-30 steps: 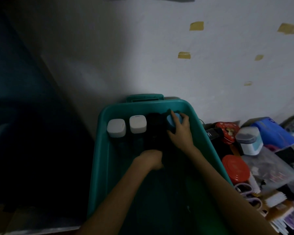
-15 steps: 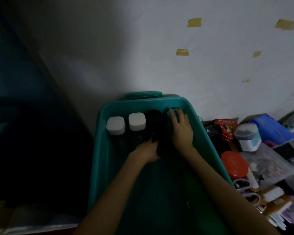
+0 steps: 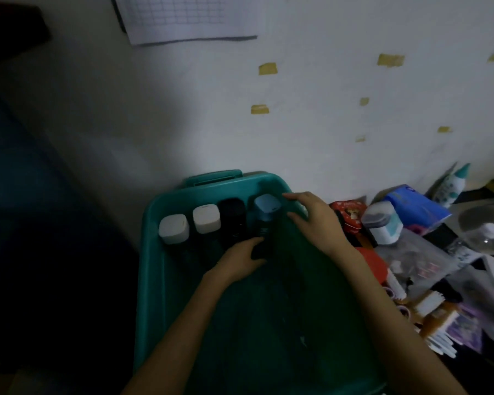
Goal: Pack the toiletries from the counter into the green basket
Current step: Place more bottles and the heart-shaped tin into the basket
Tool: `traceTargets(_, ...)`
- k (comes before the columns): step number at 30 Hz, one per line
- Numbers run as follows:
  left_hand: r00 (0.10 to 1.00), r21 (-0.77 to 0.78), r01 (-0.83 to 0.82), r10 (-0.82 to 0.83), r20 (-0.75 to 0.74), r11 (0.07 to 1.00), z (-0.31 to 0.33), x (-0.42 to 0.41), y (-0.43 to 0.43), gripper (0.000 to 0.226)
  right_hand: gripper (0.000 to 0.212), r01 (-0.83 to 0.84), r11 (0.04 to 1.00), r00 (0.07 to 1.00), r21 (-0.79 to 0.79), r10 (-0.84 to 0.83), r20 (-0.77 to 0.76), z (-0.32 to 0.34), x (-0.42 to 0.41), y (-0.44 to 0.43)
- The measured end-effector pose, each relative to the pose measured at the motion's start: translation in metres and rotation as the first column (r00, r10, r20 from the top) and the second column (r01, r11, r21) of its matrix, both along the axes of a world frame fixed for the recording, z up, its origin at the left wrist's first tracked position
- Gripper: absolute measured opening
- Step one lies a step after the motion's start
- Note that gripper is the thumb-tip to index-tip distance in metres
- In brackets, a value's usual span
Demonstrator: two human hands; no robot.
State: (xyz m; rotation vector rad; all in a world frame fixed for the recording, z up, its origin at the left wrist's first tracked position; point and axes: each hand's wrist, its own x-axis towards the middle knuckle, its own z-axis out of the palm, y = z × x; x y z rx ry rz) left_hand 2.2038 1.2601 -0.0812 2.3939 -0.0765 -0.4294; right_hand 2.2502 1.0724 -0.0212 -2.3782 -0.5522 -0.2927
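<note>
The green basket (image 3: pixel 152 280) stands against the wall, and both hands reach into its far end. The left hand (image 3: pixel 240 259) has its fingers curled round the dark lower body of the blue-capped bottle (image 3: pixel 266 207), which stands upright at the basket's far wall, just beyond that hand. The right hand (image 3: pixel 315 222) hangs over the basket's right rim with its fingers loosely spread and holding nothing. Its fingertips (image 3: pixel 286 196) lie just right of the blue cap, but the dim light does not show whether they touch it.

To the left of the left hand's bottle, three more stand in the same row along the far wall. First comes a black bottle (image 3: pixel 232 216), then two white-capped bottles (image 3: pixel 206 222) and (image 3: pixel 174 229), the last one nearest the basket's left wall. All four stand close together.

To the right of the right hand, outside the basket, the table (image 3: pixel 468 369) carries clutter. It includes a red tin (image 3: pixel 350 210), a white and blue container (image 3: pixel 382 225), a blue packet (image 3: pixel 411 202) and a red lid (image 3: pixel 375 265) just beside the right wrist.
</note>
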Motion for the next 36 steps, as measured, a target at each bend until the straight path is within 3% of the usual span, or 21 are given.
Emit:
traceTargets(4, 0.975, -0.147, -0.099, 0.126, 0.184, 0.984, 0.011, -0.013, -0.037, 0.044, 0.026, 0.134, 0.975, 0.987, 0.179, -0.115, -0.114, 0.0, -0.025, -0.056)
traceTargets(9, 0.876, -0.261, -0.125, 0.229, 0.423, 0.957, 0.035, -0.025, -0.091, 0.03, 0.018, 0.343, 0.867, 0.911, 0.36, -0.214, -0.353, -0.028, -0.058, -0.115)
traceTargets(15, 0.799, -0.163, -0.109, 0.184, 0.572, 0.981, 0.048, -0.031, -0.151, 0.027, 0.014, 0.408, 0.84, 0.847, 0.356, -0.203, -0.492, -0.055, -0.07, -0.159)
traceTargets(20, 0.856, -0.11, -0.123, 0.161, 0.491, 0.986, 0.045, -0.039, -0.202, 0.025, 0.015, 0.371, 0.846, 0.833, 0.384, -0.121, -0.539, -0.063, -0.064, -0.192)
traceTargets(23, 0.908, 0.058, -0.104, 0.071, 0.412, 0.993, 0.035, -0.046, -0.231, 0.029, 0.015, 0.336, 0.865, 0.824, 0.372, -0.078, -0.561, -0.07, -0.058, -0.206)
traceTargets(27, 0.954, 0.03, -0.153, 0.14, 0.266, 0.988, 0.028, -0.046, -0.253, 0.03, 0.016, 0.273, 0.91, 0.811, 0.312, -0.043, -0.584, -0.08, -0.047, -0.223)
traceTargets(36, 0.937, 0.136, -0.261, 0.218, 0.272, 0.956, 0.016, -0.041, -0.255, 0.035, 0.014, 0.139, 0.941, 0.799, 0.308, 0.077, -0.596, -0.104, -0.017, -0.242)
